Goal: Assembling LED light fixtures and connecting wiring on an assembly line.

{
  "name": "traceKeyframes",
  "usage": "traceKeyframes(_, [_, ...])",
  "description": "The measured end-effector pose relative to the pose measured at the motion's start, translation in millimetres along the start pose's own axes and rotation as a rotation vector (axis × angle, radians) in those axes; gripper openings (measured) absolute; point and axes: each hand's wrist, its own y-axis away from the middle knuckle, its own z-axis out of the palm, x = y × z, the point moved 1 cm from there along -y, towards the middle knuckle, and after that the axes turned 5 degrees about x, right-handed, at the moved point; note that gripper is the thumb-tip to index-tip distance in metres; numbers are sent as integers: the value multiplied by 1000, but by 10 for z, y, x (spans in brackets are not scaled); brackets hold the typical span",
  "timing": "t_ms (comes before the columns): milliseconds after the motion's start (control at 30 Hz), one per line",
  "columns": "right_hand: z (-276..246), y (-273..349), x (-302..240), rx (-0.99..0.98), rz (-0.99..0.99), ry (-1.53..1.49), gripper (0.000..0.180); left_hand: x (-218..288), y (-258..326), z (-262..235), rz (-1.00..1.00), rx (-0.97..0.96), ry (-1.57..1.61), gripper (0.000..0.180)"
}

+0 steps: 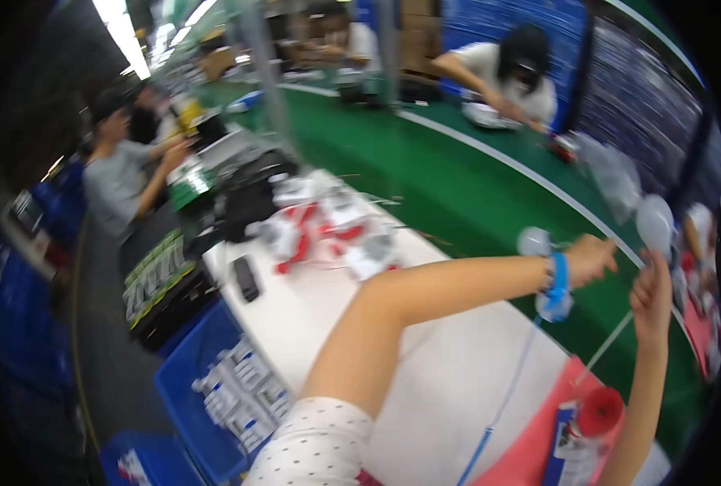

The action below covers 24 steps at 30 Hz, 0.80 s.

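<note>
My left hand (590, 257) reaches across to the right, a blue strap (557, 285) round its wrist. Its fingers are bent but blurred, and whatever may be between them does not show. Close by on the right, my right hand (650, 296) is raised, fingers closed at the lower end of a white rounded piece (654, 220). A thin white cord (605, 347) slants from beneath this hand toward the pink mat (531, 441). Beside my left wrist is a blurred whitish round thing (533, 241). A blue coiled lead (482, 449) hangs from the strap.
White parts with red pieces (328, 227) are heaped on the white table (458, 356), near a dark handheld object (245, 279). A red roll (599, 411) stands on the mat. Left are a blue bin (178, 389) and a co-worker (121, 170). Others work beyond the green belt (458, 170).
</note>
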Motion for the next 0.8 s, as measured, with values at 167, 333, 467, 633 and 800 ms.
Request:
traceKeyframes(167, [372,286,345,-147,81,-243,27,321,654,-25,283,68,-133,43])
traceKeyframes(333, [717,410,671,-39,55,-269,28,577,1381,-314,68,-53,-393,43])
traceKeyframes(467, [832,656,719,-95,54,-380,30,509,1553,-279,85,-65,-567,32])
traceKeyframes(633, [1112,1025,574,-35,123,-512,32,468,1587,-182,130,-103,-628,23])
traceKeyframes(800, [1271,1334,422,235,119,-674,28,550,1716,-113,280,-70,-743,55])
